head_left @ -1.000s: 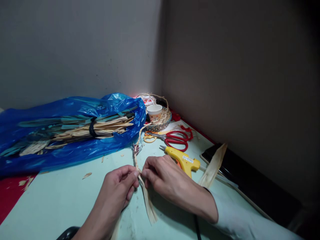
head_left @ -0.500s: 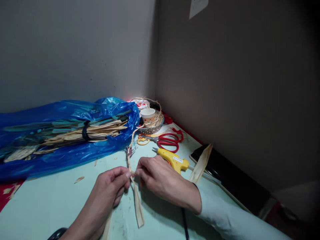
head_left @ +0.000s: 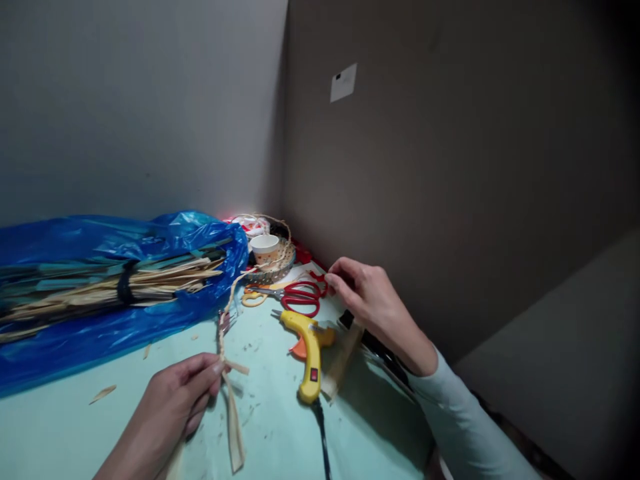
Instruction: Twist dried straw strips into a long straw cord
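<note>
My left hand [head_left: 187, 390] pinches a thin braided cord of dry plant fibre [head_left: 223, 347] between thumb and forefinger. Below the pinch a flat, pale loose strand [head_left: 233, 427] hangs down, and a shorter end [head_left: 239, 367] sticks out to the right. The cord runs up past a small metal clip [head_left: 227, 322] towards the cup. My right hand [head_left: 373, 300] is raised away from the cord, its thumb and forefinger tips drawn together; anything between them is too small to make out. Under it lies a wide dry strip [head_left: 344, 360], its upper end hidden by the hand.
A yellow glue gun [head_left: 311, 350] with a black cable lies between my hands. Behind it are red-handled scissors [head_left: 303, 298], yellow-handled scissors [head_left: 254, 298] and a paper cup [head_left: 265, 249] in a shallow basket [head_left: 273, 272]. Blue plastic [head_left: 165, 330] with tied dry strips covers the left.
My right hand has let go of the strand and moved up and right. My left hand keeps its pinch on the cord. The view has turned right, and the glue gun is now uncovered.
</note>
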